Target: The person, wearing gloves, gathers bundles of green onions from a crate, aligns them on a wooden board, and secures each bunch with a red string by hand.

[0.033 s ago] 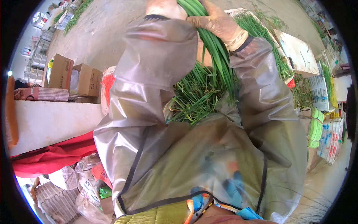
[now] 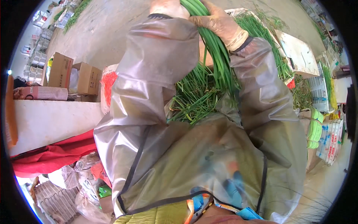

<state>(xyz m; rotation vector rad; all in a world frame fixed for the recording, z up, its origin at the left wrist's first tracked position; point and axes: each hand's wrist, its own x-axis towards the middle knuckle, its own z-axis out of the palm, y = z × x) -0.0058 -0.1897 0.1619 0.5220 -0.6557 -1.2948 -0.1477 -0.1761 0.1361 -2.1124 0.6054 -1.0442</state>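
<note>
At the top edge, my right hand (image 2: pixel 223 27), in a thin pale glove, is closed round a bundle of long green chives (image 2: pixel 215 46); its thumb lies across the stems. My left hand (image 2: pixel 170 8) is just left of the bundle's upper part. The picture's edge cuts off its fingers, so its grip is hidden. Below my right hand, the bundle's loose ends hang over a heap of green leaves and trimmings (image 2: pixel 194 97) in front of my body. Grey see-through sleeves cover both my forearms.
A white crate of chives (image 2: pixel 253 28) stands at the right, beside a white foam board (image 2: pixel 296 52). Farther right are a green tied bundle (image 2: pixel 315 128) and white boxes (image 2: pixel 329 142). Cardboard boxes (image 2: pixel 89 80) and a white ledge (image 2: pixel 56 121) with red cloth (image 2: pixel 56 156) are left.
Both hands and the upper part of the chive bundle have shifted very slightly to the right. The right hand keeps its hold.
</note>
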